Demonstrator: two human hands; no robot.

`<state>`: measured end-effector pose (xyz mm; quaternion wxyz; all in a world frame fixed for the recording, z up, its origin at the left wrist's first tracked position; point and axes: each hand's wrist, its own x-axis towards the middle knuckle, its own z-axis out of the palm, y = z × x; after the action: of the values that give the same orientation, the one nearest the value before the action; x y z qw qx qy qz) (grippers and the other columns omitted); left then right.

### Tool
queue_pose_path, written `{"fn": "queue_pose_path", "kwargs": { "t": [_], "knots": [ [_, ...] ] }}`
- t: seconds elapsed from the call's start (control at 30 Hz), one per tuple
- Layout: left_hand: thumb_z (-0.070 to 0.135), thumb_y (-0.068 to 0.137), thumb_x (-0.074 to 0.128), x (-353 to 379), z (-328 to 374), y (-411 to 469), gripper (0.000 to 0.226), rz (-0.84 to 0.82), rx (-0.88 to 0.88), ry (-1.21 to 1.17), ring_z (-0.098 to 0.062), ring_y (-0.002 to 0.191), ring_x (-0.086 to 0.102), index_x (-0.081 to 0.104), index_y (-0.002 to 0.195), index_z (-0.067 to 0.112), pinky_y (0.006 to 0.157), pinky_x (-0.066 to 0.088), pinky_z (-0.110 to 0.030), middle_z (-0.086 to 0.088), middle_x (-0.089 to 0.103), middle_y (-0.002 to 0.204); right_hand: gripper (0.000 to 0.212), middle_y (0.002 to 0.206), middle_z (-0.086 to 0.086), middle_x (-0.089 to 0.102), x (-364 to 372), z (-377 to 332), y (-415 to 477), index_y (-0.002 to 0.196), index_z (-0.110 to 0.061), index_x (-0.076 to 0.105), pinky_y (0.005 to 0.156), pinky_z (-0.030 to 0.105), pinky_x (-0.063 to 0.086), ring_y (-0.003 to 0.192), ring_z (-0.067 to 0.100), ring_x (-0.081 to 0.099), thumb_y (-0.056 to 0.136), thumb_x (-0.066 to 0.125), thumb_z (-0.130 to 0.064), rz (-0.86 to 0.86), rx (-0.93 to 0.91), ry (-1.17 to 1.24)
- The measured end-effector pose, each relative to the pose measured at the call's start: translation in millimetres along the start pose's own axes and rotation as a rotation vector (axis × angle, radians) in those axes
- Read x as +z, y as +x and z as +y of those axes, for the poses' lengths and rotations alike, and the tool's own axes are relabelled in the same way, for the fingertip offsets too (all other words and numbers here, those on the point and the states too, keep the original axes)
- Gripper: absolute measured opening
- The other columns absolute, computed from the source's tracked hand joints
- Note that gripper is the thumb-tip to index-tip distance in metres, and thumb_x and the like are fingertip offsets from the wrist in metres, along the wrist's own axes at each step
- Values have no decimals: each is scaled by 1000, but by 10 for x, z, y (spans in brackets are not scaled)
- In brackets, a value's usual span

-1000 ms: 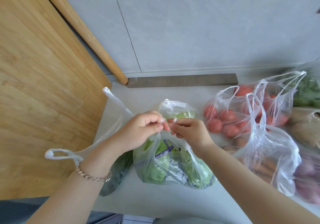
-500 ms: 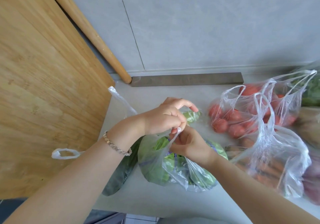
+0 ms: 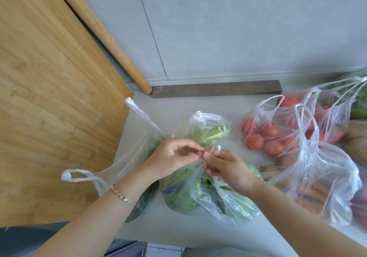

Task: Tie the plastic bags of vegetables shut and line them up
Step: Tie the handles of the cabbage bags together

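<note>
A clear plastic bag of green leafy vegetables [image 3: 200,197] lies in front of me on the pale counter [image 3: 178,235]. My left hand [image 3: 170,159] and my right hand [image 3: 224,167] meet just above it, each pinching one of its twisted handles. Behind them sits a tied bag of pale green vegetables [image 3: 206,129]. At my left wrist an open bag with dark greens [image 3: 139,157] spreads its handles wide. To the right lie an open bag of tomatoes [image 3: 278,135] and an open bag of carrots [image 3: 317,187].
A large wooden board [image 3: 49,98] stands at the left, with a wooden rolling pin [image 3: 103,36] leaning on the grey tiled wall. A dark strip [image 3: 216,88] runs along the wall's foot. More bagged produce [image 3: 357,106] crowds the far right edge.
My left hand, which had crossed over the right one half a second ago, has come back to the left. Both hands again pinch the handles side by side.
</note>
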<state>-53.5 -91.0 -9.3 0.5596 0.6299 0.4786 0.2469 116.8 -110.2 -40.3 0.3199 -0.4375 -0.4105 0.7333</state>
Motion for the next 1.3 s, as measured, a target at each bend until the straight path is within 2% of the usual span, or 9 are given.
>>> {"fn": "queue_pose_path", "kwargs": {
  "t": [0.2,0.33,0.6,0.7,0.8,0.93,1.03,1.13,1.3],
  "knots": [
    [4,82,64,34,-49,4,26,52,66,203,-1,69,59,61,76,29,63,49,-17,12,62,76,24,57,-4,62,-83,-30,-11,85,-18,73,59,18,41,55,8,49,91,50,-18,-58,16,-125],
    [24,93,48,105,-79,-26,20,-1,53,431,-3,73,46,42,77,35,73,40,-19,12,48,81,14,56,1,66,-112,-82,-25,86,-6,72,51,13,44,45,5,52,86,58,-10,159,-68,-124],
    [14,92,50,311,-111,-25,15,230,-208,-15,11,56,56,55,78,16,61,40,0,4,52,62,18,45,-1,59,-85,-59,-64,77,5,68,47,15,41,40,8,46,85,61,-10,285,-168,-207],
    [24,92,50,274,-133,-10,25,125,-306,-7,5,57,52,57,68,16,75,41,-12,0,43,61,23,43,-3,54,-82,-37,-57,75,5,66,45,15,37,39,8,39,85,62,-14,323,-152,-249],
    [45,78,46,267,-124,-40,42,-27,-337,36,-7,82,51,50,70,4,88,36,-29,1,50,77,27,40,-4,51,-51,-1,-30,63,1,62,46,18,36,41,10,40,86,63,-15,368,-108,-227],
    [26,91,50,368,-45,-101,34,34,-193,150,-8,47,33,37,64,10,52,30,-21,11,54,52,20,39,-7,51,-8,34,48,64,-1,64,46,18,39,34,3,43,80,68,-14,447,-35,-264],
    [18,91,53,426,-31,-144,35,160,-55,235,-11,48,45,33,62,16,54,42,-27,5,60,55,15,53,-4,56,24,-6,50,80,-18,64,48,16,41,37,0,48,72,73,-10,397,4,-364],
    [22,89,55,384,-104,-124,38,261,-36,238,-21,52,46,32,59,21,57,44,-36,0,57,54,22,60,-1,59,14,-33,-22,73,-33,68,52,18,38,48,10,44,82,64,-14,242,-48,-478],
    [25,87,60,304,-144,-55,34,259,-76,165,-16,55,41,39,62,17,62,38,-34,-5,43,57,18,74,2,72,-70,16,-155,85,-13,71,66,19,50,65,10,63,78,65,3,108,-33,-247]
  ]
}}
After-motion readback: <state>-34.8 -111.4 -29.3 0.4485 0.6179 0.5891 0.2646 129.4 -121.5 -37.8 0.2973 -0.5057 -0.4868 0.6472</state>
